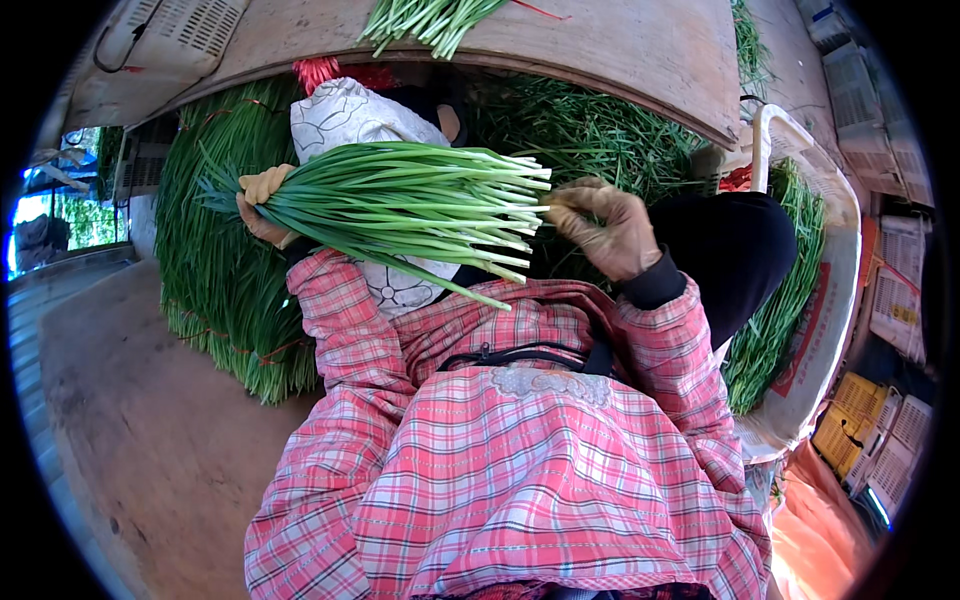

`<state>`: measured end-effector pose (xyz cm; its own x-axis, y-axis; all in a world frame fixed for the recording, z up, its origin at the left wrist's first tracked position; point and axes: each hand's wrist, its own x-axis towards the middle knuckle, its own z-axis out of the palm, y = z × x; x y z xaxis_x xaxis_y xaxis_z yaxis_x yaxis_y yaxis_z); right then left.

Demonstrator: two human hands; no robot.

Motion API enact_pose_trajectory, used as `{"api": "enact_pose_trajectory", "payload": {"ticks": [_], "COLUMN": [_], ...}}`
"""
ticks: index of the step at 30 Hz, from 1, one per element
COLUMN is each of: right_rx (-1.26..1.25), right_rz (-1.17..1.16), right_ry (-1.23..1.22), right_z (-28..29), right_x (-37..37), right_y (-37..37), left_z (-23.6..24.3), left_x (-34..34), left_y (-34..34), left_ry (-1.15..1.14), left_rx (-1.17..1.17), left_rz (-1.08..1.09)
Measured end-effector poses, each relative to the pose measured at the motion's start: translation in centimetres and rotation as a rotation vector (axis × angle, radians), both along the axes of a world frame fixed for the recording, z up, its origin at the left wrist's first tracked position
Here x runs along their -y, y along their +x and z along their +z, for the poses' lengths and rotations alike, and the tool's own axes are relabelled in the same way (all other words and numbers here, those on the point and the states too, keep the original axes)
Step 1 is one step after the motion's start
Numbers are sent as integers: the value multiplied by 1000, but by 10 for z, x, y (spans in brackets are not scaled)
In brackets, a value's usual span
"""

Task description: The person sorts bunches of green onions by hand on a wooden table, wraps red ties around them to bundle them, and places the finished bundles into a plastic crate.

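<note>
My gloved left hand is closed round the leafy end of a bunch of long green chives, which lies sideways above my lap with its pale cut ends to the right. One stalk hangs lower than the others. My gloved right hand is beside those pale ends, fingertips pinched; whether they grip a stalk is too small to tell. Under the bunch a white patterned cloth covers part of my lap.
A wooden board with more cut bundles spans the top. Tied greens are piled at left, loose leaves under the board. A white crate of greens stands at right, near stacked plastic crates.
</note>
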<state>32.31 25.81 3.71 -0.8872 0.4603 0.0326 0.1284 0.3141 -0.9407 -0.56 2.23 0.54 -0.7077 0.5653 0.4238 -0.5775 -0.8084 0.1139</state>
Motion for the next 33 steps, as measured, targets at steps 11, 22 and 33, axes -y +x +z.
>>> {"api": "enact_pose_trajectory", "payload": {"ticks": [11,22,33], "right_rx": [-276,-179,775], "right_rz": [145,-170,-155], "right_ry": [19,-958,838], "right_z": [-8,-3,-1], "right_x": [12,41,-42], "right_y": [-38,-54,36], "left_z": [0,3,2], "left_x": [-13,-15,-10], "left_y": [10,11,10], "left_ry": [214,180,149], "left_rx": [-12,29,-1], "left_rz": [49,54,65]}}
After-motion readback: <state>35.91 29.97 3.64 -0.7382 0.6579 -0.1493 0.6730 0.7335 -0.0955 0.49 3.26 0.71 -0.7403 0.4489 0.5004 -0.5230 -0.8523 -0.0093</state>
